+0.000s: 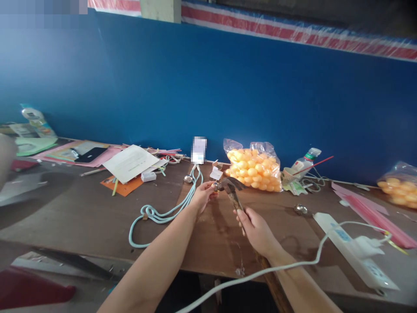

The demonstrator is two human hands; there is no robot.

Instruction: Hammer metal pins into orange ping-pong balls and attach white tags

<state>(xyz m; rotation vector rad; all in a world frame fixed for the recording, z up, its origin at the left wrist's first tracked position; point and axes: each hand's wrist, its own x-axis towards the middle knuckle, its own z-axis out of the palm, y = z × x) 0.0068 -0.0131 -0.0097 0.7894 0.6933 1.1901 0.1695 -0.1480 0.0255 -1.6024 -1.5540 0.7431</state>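
My right hand (pixel 256 226) is closed around the wooden handle of a claw hammer (pixel 230 186), gripping it partway up. The hammer's head is tilted, with one face close against the fingertips of my left hand (pixel 204 195). Those fingers pinch a small shiny metal piece (pixel 215 186), mostly covered, so its exact kind does not show. Whether the hammer face touches it I cannot tell. Other shiny rounded metal pieces lie apart on the table: one (pixel 188 178) beside the light blue cord, another (pixel 300 209) to the right.
On the brown table (pixel 208 243), a light blue cord (pixel 158 216) runs to a propped phone (pixel 199 151). Behind my hands sits a bag of orange balls (pixel 254 169). A power strip (pixel 355 248) trails a white cable across my right forearm. Papers (pixel 130 163) lie left.
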